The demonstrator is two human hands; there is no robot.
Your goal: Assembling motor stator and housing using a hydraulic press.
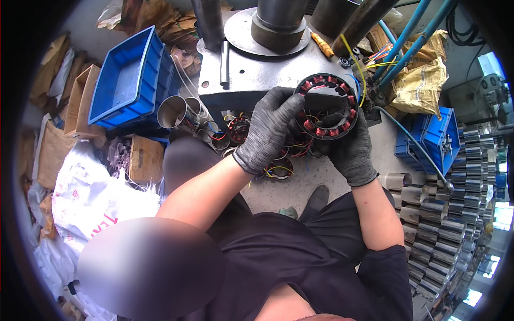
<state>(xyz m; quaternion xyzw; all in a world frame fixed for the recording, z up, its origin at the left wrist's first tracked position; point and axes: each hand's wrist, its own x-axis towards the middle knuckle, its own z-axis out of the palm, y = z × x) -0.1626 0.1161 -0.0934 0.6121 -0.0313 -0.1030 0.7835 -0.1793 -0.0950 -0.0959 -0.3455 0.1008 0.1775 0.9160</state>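
A motor stator (352, 113), a black ring with red-copper windings round its inside, is held up in front of the press table's near edge. My left hand (269, 122), in a dark grey glove, grips its left rim with the thumb along the upper left side. Behind and below the ring, my right hand (352, 152), gloved alike, supports its right side; some of its fingers are hidden by the ring. More wound stators (239, 128) with coloured lead wires lie below, between my knees and the table.
The metal press table (214, 80) carries a round plate (235, 32) and a short rod (225, 67). Left are a blue crate (150, 80), metal sleeves (172, 112) and a white sack (91, 187). Right stand blue bins (428, 139), stacked metal cylinders (444, 214) and a jointed rod (417, 144).
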